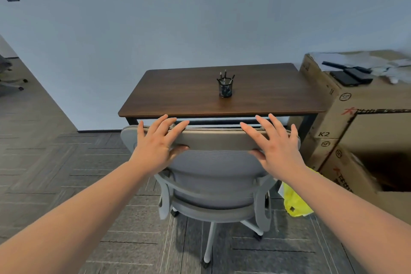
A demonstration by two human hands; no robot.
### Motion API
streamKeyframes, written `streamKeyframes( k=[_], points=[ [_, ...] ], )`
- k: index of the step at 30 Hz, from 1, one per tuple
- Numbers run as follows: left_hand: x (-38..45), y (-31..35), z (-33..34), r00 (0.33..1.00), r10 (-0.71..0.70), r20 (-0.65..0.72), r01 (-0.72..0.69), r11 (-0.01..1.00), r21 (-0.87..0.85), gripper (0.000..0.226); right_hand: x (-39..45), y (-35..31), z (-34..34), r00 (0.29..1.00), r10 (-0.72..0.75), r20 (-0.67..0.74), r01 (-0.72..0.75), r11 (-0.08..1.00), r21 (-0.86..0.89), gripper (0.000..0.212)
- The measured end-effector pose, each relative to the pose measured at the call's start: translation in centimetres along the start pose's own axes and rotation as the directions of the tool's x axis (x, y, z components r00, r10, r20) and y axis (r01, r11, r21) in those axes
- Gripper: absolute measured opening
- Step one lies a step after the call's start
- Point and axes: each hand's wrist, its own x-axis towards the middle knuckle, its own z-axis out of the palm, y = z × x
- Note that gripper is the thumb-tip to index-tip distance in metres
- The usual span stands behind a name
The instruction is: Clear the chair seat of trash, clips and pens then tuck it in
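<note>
A grey mesh office chair [213,176] stands with its back toward me, its headrest close to the front edge of a brown wooden desk [178,95]. The seat is hidden behind the backrest. My left hand [158,142] lies on the left part of the headrest, fingers spread over the top and thumb under it. My right hand [275,142] lies on the right part in the same way. A black mesh pen cup [225,88] with several pens stands on the desk.
Stacked cardboard boxes [355,122] stand right of the desk, with dark items and papers on top. A yellow bag [293,202] lies on the carpet by the chair's right side. Another chair [9,73] is at the far left.
</note>
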Motion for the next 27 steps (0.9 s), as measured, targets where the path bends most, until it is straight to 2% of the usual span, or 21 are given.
streamKeyframes(
  k=[8, 15, 27],
  points=[
    [4.6, 1.4, 1.3, 1.000, 0.015, 0.003, -0.015, 1.000, -0.002, 0.060, 2.4, 3.3, 0.7, 0.998, 0.034, 0.048, -0.033, 0.999, -0.024, 0.087],
    [7.5, 4.0, 2.4, 1.000, -0.024, -0.005, 0.024, 1.000, -0.016, 0.060, 4.5, 7.3, 1.1, 0.996, 0.066, 0.061, -0.068, 0.997, 0.028, 0.084],
    [8.4, 4.9, 2.6, 0.998, -0.045, 0.033, 0.045, 0.999, -0.013, 0.062, 5.1, 8.5, 1.6, 0.996, 0.074, 0.051, -0.077, 0.995, 0.057, 0.086]
  ],
)
